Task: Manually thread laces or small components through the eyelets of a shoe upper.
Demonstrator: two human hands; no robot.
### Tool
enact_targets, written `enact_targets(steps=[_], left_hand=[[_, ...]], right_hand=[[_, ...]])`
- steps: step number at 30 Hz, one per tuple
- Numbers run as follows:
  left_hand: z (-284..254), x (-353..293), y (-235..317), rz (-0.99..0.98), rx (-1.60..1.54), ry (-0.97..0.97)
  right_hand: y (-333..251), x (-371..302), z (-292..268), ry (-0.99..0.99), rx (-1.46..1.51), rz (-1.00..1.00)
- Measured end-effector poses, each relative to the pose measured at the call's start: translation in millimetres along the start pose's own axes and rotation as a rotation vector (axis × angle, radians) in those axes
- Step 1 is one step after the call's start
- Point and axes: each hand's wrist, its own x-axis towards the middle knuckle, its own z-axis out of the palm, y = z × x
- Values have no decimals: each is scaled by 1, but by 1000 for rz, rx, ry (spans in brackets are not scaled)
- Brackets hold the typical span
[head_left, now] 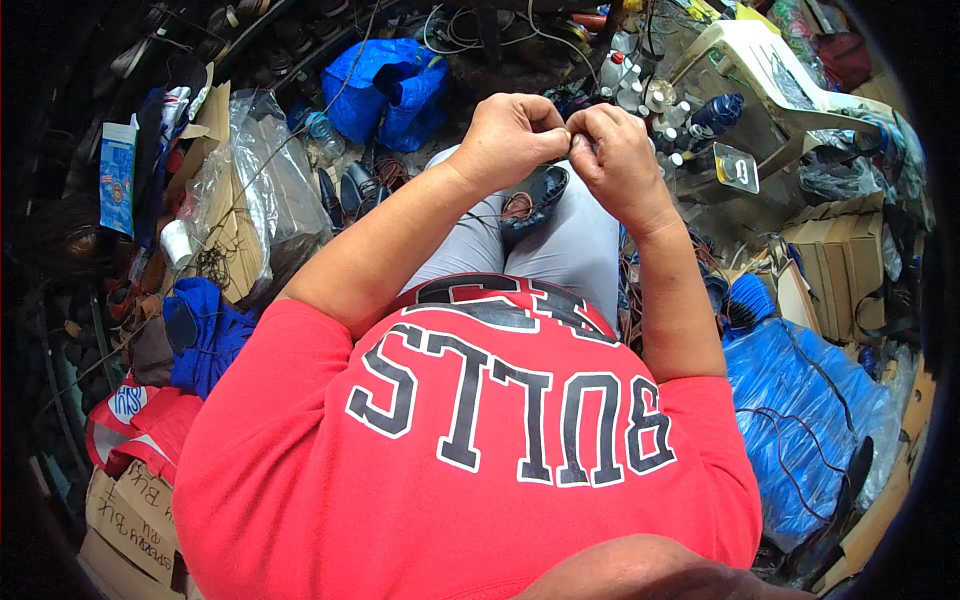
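Observation:
My left hand [510, 140] and my right hand [618, 165] meet fingertip to fingertip in front of me, above my knees. Both are closed in a pinch. Whatever lies between the fingertips is too small to make out; a dark speck shows where they touch. Below them a dark shoe [540, 203] rests between my thighs, with a brown patch at its opening. My grey trousers [455, 250] show around it. Neither hand touches the shoe.
At the far left stand a blue bag [365, 95] and clear plastic sheeting [270, 150] over cardboard. Several small bottles [630, 92] and a white plastic chair [750, 60] are at the far right. A blue plastic-wrapped bundle [790, 420] lies by my right side.

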Motion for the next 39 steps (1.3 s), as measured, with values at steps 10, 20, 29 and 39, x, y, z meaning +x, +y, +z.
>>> enact_targets(steps=[10, 20, 29, 39], left_hand=[[-6, 4, -1, -178, -179, -134], [-5, 4, 3, -144, -74, -132], [-4, 5, -2, -188, -353, -89], [-10, 2, 3, -250, -456, -65]], right_hand=[[16, -14, -2, -180, 883, 515], [15, -12, -1, -119, 765, 465], [23, -28, 1, -291, 1147, 600], [13, -26, 8, -185, 1206, 590]])
